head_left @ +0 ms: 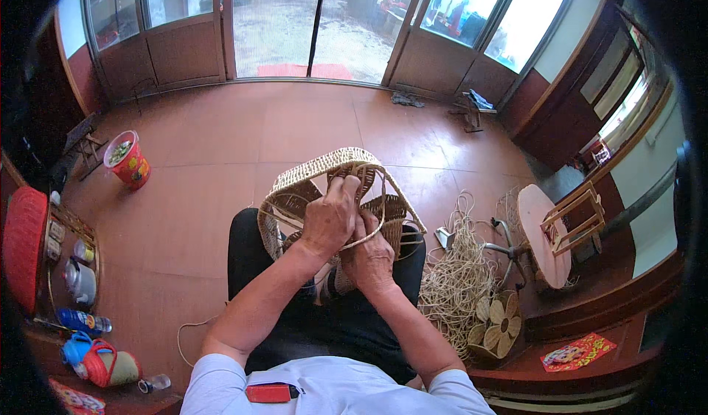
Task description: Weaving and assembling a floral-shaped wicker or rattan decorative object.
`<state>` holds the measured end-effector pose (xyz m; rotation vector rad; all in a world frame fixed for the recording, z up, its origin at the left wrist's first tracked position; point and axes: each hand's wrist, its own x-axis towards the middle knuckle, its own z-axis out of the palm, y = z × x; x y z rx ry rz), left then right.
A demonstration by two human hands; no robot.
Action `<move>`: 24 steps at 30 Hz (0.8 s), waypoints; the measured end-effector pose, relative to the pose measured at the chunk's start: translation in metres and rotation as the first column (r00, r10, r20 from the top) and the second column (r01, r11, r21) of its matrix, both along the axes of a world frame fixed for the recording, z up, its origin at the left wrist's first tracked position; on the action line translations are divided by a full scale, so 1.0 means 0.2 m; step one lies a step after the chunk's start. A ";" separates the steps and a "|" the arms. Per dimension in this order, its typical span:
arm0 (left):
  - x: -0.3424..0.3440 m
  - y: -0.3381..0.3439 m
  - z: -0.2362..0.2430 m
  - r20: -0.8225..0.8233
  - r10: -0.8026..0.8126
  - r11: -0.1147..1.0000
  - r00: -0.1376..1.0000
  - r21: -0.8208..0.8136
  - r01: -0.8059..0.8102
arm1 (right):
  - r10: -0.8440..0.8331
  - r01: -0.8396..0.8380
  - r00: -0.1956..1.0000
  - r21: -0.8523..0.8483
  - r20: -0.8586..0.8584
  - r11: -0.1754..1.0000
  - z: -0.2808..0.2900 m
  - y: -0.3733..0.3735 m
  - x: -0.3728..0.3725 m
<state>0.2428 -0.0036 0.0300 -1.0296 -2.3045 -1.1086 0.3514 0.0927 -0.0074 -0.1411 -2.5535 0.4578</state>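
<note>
A woven basket (322, 166) in pale cord lies tilted across my lap, with a braided rim and darker brown petal-shaped panels (389, 207) inside. My left hand (330, 219) reaches into its middle, fingers closed on the weave at a brown panel. Just below and to the right, my right hand (369, 258) is also closed, pinching at the same spot. A loose pale strand (383, 201) curves down beside the fingers of both hands. My fingertips partly cover each other, so the exact point they grip is hidden.
At my right, a big heap of loose cord (457, 282) lies by a flower-patterned woven piece (498, 326) and a round-topped stool (538, 230). Left are a red bucket (129, 160), a rack with a kettle (80, 281), a blue bottle (85, 320) and flasks (110, 363). Glass doors stand ahead.
</note>
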 end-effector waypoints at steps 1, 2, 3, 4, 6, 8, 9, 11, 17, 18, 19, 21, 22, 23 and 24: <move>0.01 -0.01 0.00 0.008 0.000 1.000 1.000 -0.010 0.000 | 0.001 -0.001 1.000 0.004 0.001 1.000 0.00 0.01 0.00; 0.02 -0.02 -0.02 0.014 -0.003 1.000 1.000 -0.014 0.003 | 0.003 -0.003 1.000 0.008 -0.017 1.000 -0.01 0.00 0.00; 0.02 -0.04 -0.03 0.018 0.000 1.000 1.000 0.004 0.000 | 0.006 -0.005 0.999 0.013 -0.033 1.000 -0.02 0.00 0.01; 0.03 -0.05 -0.05 0.024 0.005 1.000 1.000 0.023 -0.005 | 0.005 -0.004 1.000 0.011 -0.024 1.000 -0.03 0.00 0.00; 0.03 -0.09 -0.08 0.078 -0.044 0.989 0.996 0.144 0.033 | 0.002 -0.001 0.998 0.019 -0.067 1.000 -0.04 -0.02 0.01; 0.04 -0.13 -0.06 0.325 -0.262 0.890 0.909 0.445 0.097 | 0.025 -0.028 0.986 -0.013 -0.165 1.000 -0.02 -0.03 -0.01; 0.02 -0.15 -0.07 0.498 -0.466 0.780 0.731 0.621 0.074 | 0.032 -0.044 0.977 -0.051 -0.209 0.998 0.00 -0.05 -0.01; 0.01 -0.25 -0.01 0.588 -0.595 0.695 0.548 0.718 -0.015 | 0.001 -0.014 0.963 -0.045 -0.270 0.999 0.03 -0.08 -0.01; -0.22 -0.96 0.00 0.699 -0.337 0.834 0.630 0.532 -0.144 | -0.056 0.042 0.947 -0.050 -0.318 0.998 0.03 -0.09 -0.14; -0.31 -1.19 -0.01 0.744 -0.253 0.833 0.618 0.493 -0.253 | -0.059 0.042 0.952 -0.063 -0.300 0.997 0.03 -0.10 -0.16; -0.42 -1.47 -0.02 0.781 -0.163 0.819 0.604 0.448 -0.359 | -0.059 0.038 0.957 -0.078 -0.286 0.996 0.03 -0.11 -0.17; -0.59 -2.08 -0.01 0.829 0.039 0.712 0.558 0.369 -0.597 | -0.093 0.055 0.940 -0.123 -0.327 0.991 0.01 -0.09 -0.20; -0.63 -2.47 0.02 0.833 0.080 0.690 0.547 0.350 -0.634 | -0.070 0.038 0.943 -0.101 -0.325 0.994 0.00 -0.08 -0.21; -0.64 -3.05 0.10 0.862 0.224 0.678 0.455 0.197 -0.708 | -0.035 0.000 0.941 -0.103 -0.338 0.995 0.01 -0.10 -0.22; -0.56 -3.46 0.25 0.873 0.318 0.612 0.370 0.108 -0.783 | -0.017 -0.034 0.934 -0.134 -0.358 0.990 0.02 -0.10 -0.22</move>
